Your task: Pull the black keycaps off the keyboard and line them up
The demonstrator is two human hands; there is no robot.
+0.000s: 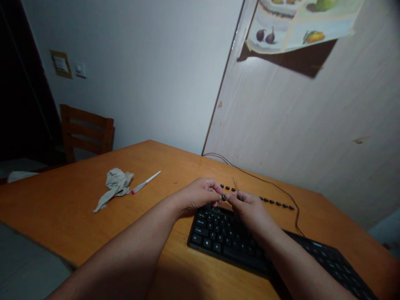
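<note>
My left hand [201, 195] pinches a small black keycap [223, 198] between thumb and fingertips, above the top left of the black keyboard [218, 239]. From the other side, the fingertips of my right hand [248, 205] come up against the same keycap. Thin wires [235, 183], which look like a wire keycap puller, stick up from the closed fingers of that hand; its handle is hidden. Behind my hands, a row of loose keycaps [271, 202] lies on the wooden table [175, 258]. Part of the keyboard's top row shows gaps; my right forearm covers its middle.
On the left of the table lie a crumpled grey cloth [117, 185] and a white brush-like tool [146, 182] with a pink end. A dark cable [265, 177] runs along the back to the keyboard. Beyond the table are a wooden chair [87, 129] and the wall [140, 75].
</note>
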